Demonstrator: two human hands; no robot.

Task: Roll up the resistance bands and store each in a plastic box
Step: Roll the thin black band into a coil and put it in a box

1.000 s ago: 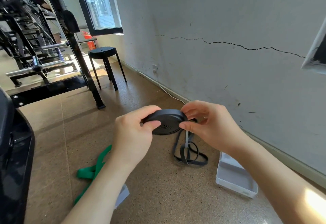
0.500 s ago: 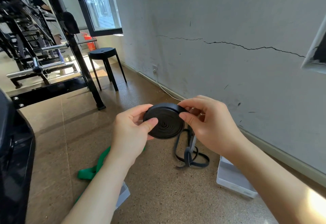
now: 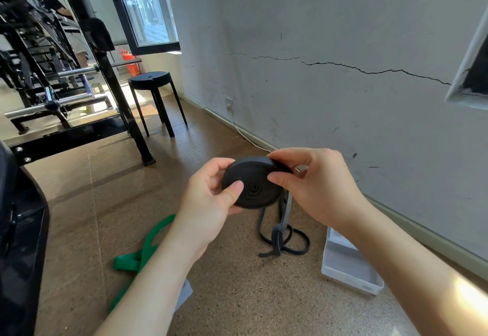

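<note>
Both hands are up in mid-air here, and between them sits the black resistance band (image 3: 254,186), wound into a flat, tight disc above the floor (image 3: 237,296). The left hand (image 3: 208,203) grasps the disc's left edge, with the thumb laid on the near face and the other fingers (image 3: 216,169) curled round behind. The right hand (image 3: 314,187) pinches the upper right rim, thumb on the face and fingers over the top. Neither hand is free.

From the disc's right side the loose tail (image 3: 284,238) drops to the floor and lies in a few slack loops, just left of the open plastic box (image 3: 346,269) by the wall. So the roll looks well along, but not finished.

The trick now is control. The left thumb should press on the face so the layers don't slide out sideways into a cone. The right hand should lay the strap on flat, edges lined up, with light, even tension.

Watch that tail: it seems to carry a twist down near the floor, and that wants shaking out before it reaches the coil. Rubber springs back, so the free end will likely need pinning until the coil is down in the box.

Near left, the green resistance band (image 3: 142,253) lies unrolled on the floor, partly hidden by the left forearm.
</note>
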